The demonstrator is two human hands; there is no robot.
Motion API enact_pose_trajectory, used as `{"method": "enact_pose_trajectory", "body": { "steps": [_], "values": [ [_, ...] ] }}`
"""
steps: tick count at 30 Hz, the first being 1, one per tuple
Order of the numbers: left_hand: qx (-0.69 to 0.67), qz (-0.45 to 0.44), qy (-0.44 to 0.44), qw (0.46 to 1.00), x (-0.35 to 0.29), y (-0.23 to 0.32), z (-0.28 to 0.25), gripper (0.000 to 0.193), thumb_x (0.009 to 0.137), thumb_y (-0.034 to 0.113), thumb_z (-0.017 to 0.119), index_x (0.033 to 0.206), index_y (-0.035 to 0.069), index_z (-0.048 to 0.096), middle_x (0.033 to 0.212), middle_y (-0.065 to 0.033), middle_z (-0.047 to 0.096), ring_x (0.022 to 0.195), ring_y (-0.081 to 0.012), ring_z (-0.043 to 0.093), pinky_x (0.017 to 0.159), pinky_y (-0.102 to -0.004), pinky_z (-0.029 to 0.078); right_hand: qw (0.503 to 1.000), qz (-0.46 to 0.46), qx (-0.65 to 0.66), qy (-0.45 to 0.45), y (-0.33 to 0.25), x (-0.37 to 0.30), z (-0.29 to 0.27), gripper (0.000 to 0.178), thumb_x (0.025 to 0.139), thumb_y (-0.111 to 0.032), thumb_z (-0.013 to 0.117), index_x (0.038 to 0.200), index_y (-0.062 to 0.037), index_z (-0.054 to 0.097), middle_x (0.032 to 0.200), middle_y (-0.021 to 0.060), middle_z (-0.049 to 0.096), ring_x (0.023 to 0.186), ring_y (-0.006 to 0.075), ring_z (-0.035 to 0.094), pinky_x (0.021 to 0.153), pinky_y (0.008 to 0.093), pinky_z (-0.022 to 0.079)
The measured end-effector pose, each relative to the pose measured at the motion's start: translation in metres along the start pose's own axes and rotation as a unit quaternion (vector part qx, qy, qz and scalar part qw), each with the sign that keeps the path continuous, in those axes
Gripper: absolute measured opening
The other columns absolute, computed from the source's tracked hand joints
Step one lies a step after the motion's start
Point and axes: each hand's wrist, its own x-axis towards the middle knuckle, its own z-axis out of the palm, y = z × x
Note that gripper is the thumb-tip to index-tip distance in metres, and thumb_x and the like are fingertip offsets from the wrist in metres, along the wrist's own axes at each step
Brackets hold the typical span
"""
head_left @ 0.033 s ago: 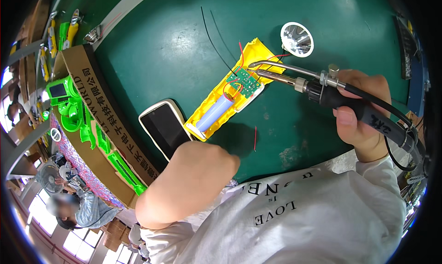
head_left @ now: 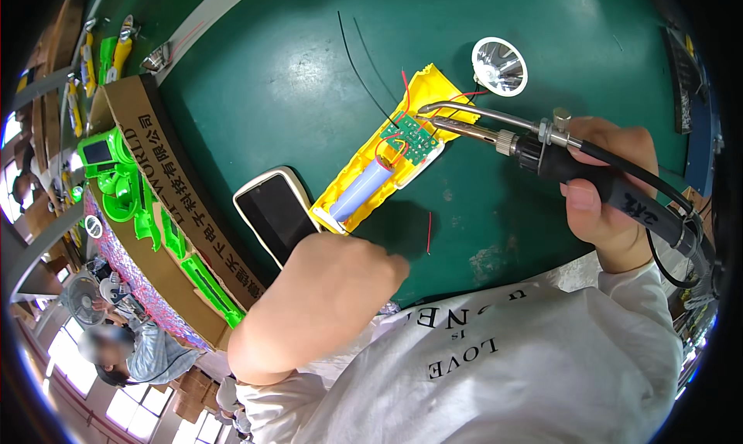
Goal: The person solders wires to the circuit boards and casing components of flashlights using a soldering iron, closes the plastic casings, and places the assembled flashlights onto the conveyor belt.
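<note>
My right hand [head_left: 631, 146] is closed around the black handle of a soldering iron [head_left: 573, 169]. A thin metal tube is clamped along the iron, and both tips point at a green circuit board [head_left: 422, 141]. The board lies in an open yellow plastic housing [head_left: 433, 88], beside a blue-violet cylindrical battery [head_left: 362, 190]. Red and black wires rise from the board; some run toward a round lamp reflector [head_left: 499, 66] with a white rim. Just below the housing's near end is my left hand [head_left: 348, 266], back upward, its fingers tucked out of sight.
A dark-screened phone in a pale case [head_left: 275, 212] lies left of the housing. One short red wire [head_left: 429, 233] rests on the green mat [head_left: 557, 26]. At left stands a cardboard box [head_left: 166, 165] with bright green plastic parts [head_left: 124, 196]. Another person [head_left: 159, 355] sits beyond it.
My left hand has shifted slightly up and to the right, close to the near end of the yellow housing. The right hand and soldering iron stay put.
</note>
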Motion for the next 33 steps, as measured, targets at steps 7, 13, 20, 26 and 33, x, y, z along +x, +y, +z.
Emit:
{"method": "enact_pose_trajectory", "body": {
  "steps": [7, 13, 20, 26, 33],
  "values": [
    [-0.149, -0.005, 0.339, 0.929, 0.017, -0.004, -0.012, 0.017, 0.063, 0.002, 0.066, 0.08, 0.003, 0.064, 0.068, -0.0082, 0.057, 0.055, -0.0182, 0.053, 0.047, -0.0272, 0.04, 1.0, -0.024, -0.001, -0.007, 0.005, 0.001, -0.004, 0.032, 0.069, -0.012, 0.067, 0.092, 0.0026, 0.05, 0.068, 0.0093, 0.051, 0.051, 0.0124, 0.044, 0.044, 0.022, 0.033],
    [-0.336, -0.167, 0.447, 0.812, 0.024, 0.004, -0.002, 0.016, 0.064, 0.001, 0.068, 0.078, 0.0, 0.061, 0.066, -0.0063, 0.059, 0.051, -0.0104, 0.052, 0.046, -0.0206, 0.04, 0.999, 0.006, 0.03, 0.026, -0.002, 0.0, 0.0, 0.032, 0.069, -0.012, 0.067, 0.091, 0.0023, 0.05, 0.07, 0.0086, 0.052, 0.052, 0.0104, 0.044, 0.043, 0.0209, 0.032],
    [-0.148, -0.13, 0.47, 0.86, 0.031, -0.005, 0.0, 0.01, 0.065, 0.001, 0.067, 0.072, 0.002, 0.06, 0.059, -0.0047, 0.055, 0.047, -0.009, 0.048, 0.044, -0.0204, 0.037, 0.999, 0.027, -0.008, 0.028, -0.003, -0.003, -0.004, 0.03, 0.069, -0.015, 0.067, 0.089, 0.0015, 0.051, 0.071, 0.0077, 0.053, 0.05, 0.0068, 0.042, 0.043, 0.0183, 0.031],
    [-0.02, -0.117, 0.5, 0.858, 0.04, -0.006, 0.005, 0.016, 0.063, 0.011, 0.065, 0.063, 0.008, 0.05, 0.057, -0.0031, 0.049, 0.047, -0.0188, 0.05, 0.041, -0.0294, 0.038, 0.997, 0.056, -0.045, -0.021, -0.012, 0.0, -0.003, 0.029, 0.074, -0.023, 0.06, 0.083, 0.0012, 0.046, 0.074, 0.0108, 0.048, 0.06, 0.0152, 0.045, 0.051, 0.0257, 0.037],
    [0.036, -0.132, 0.466, 0.874, 0.039, -0.005, -0.001, 0.014, 0.061, 0.005, 0.066, 0.063, 0.008, 0.053, 0.055, -0.0025, 0.051, 0.048, -0.0179, 0.05, 0.043, -0.0283, 0.039, 0.997, 0.075, -0.008, -0.024, -0.012, 0.002, 0.0, 0.027, 0.074, -0.019, 0.06, 0.082, 0.0016, 0.045, 0.07, 0.0095, 0.046, 0.058, 0.0154, 0.044, 0.05, 0.0259, 0.036]
  ]
}}
